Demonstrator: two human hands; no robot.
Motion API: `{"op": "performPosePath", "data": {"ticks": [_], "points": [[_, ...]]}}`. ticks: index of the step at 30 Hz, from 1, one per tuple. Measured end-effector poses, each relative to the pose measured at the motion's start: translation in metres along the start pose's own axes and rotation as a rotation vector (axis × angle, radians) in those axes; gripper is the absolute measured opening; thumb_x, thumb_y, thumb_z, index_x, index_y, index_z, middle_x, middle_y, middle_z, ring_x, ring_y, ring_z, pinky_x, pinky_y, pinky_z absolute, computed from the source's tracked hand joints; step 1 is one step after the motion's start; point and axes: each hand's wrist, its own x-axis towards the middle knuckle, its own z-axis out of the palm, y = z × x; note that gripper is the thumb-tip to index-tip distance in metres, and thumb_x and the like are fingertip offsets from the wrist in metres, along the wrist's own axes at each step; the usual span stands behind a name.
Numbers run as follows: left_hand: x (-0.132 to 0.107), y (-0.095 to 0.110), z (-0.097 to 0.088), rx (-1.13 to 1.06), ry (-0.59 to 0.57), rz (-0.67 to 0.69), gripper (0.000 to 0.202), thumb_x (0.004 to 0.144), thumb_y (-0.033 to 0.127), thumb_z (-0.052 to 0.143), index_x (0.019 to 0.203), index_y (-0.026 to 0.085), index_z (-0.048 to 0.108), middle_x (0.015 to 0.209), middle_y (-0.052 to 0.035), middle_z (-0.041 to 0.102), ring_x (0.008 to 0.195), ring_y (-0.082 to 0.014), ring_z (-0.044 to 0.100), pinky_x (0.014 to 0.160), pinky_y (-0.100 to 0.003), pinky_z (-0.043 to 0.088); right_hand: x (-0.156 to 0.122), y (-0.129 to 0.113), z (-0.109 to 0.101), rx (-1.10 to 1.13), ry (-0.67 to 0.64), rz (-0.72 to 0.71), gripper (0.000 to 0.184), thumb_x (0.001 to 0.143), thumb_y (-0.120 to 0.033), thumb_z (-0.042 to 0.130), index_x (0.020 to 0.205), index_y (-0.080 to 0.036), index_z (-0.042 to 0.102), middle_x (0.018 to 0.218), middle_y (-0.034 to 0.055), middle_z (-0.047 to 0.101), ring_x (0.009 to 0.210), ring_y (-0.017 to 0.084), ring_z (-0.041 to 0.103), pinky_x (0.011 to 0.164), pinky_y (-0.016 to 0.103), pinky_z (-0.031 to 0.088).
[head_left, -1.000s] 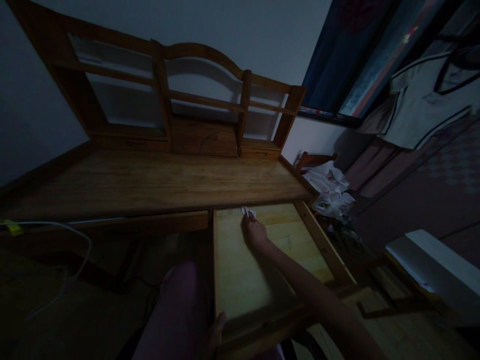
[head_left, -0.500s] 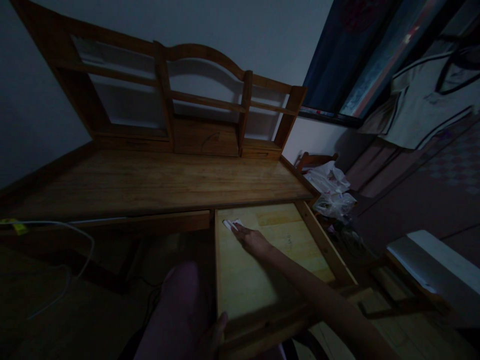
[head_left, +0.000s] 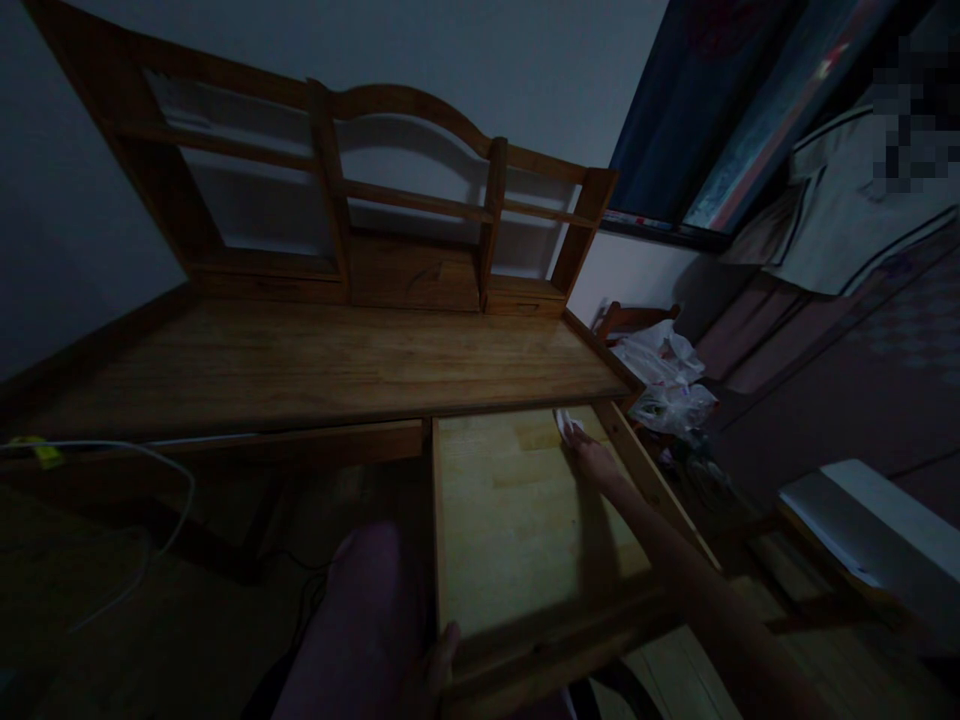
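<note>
The wooden drawer is pulled out from beneath the desk, and its pale bottom shows. Inside it, my right hand presses a folded white tissue against the bottom, close to the back right. My right forearm crosses over the drawer's right side. At the drawer's front left corner, my left hand grips the edge; its thumb shows, while the other fingers are hidden in the dark.
Behind the drawer stretches the wooden desktop with a shelf unit on it. A white cable hangs at the left. Plastic bags sit beyond the desk's right end. A white box-like object stands at the right. My knee is below the desk.
My right hand has slid the white tissue from the drawer's back left to its back right. My left hand stays at the front left corner.
</note>
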Motion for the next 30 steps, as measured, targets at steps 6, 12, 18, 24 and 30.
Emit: {"op": "performPosePath", "data": {"ticks": [6,12,18,24,30], "points": [[0.001,-0.005,0.002,0.017,0.01,0.027,0.061,0.081,0.073,0.067,0.096,0.016,0.082,0.118,-0.0251,0.081,0.136,-0.0506,0.062,0.126,-0.055,0.036,-0.014,0.029,0.004,-0.097,-0.035,0.213,0.076,0.094,0.001,0.039,0.168,-0.016,0.028,0.151,0.03,0.058,0.115,0.031,0.076,0.096,0.04,0.06],[0.0,-0.004,-0.001,0.016,0.024,0.037,0.042,0.076,0.053,0.081,0.1,0.019,0.081,0.123,-0.0208,0.08,0.147,-0.0453,0.054,0.132,-0.051,0.024,-0.018,0.018,0.004,-0.127,-0.026,0.289,0.071,0.097,-0.002,0.035,0.168,-0.01,0.028,0.146,0.0331,0.059,0.114,0.03,0.076,0.093,0.038,0.06],[0.002,-0.009,0.0,0.027,0.062,0.022,0.051,0.081,0.053,0.075,0.113,0.013,0.08,0.129,-0.0245,0.077,0.141,-0.0495,0.057,0.131,-0.055,0.028,-0.016,-0.013,-0.006,-0.107,-0.052,0.307,0.064,0.094,0.0,0.033,0.157,-0.001,0.046,0.134,0.0347,0.066,0.113,0.032,0.075,0.091,0.039,0.061],[0.003,-0.008,0.005,0.013,0.041,-0.041,0.057,0.084,0.069,0.066,0.09,0.015,0.082,0.106,-0.024,0.082,0.129,-0.0492,0.067,0.122,-0.052,0.042,-0.011,-0.065,-0.01,-0.072,-0.072,0.261,0.06,0.094,0.001,0.032,0.151,0.003,0.051,0.127,0.0349,0.068,0.106,0.031,0.075,0.087,0.039,0.062],[0.006,-0.007,0.004,0.037,0.049,-0.036,0.057,0.085,0.066,0.067,0.097,0.014,0.083,0.114,-0.0226,0.082,0.132,-0.0491,0.065,0.124,-0.055,0.04,-0.012,-0.104,-0.023,-0.029,-0.092,0.157,0.059,0.095,-0.002,0.039,0.152,0.0,0.052,0.124,0.0332,0.07,0.102,0.03,0.075,0.087,0.038,0.063]]}}
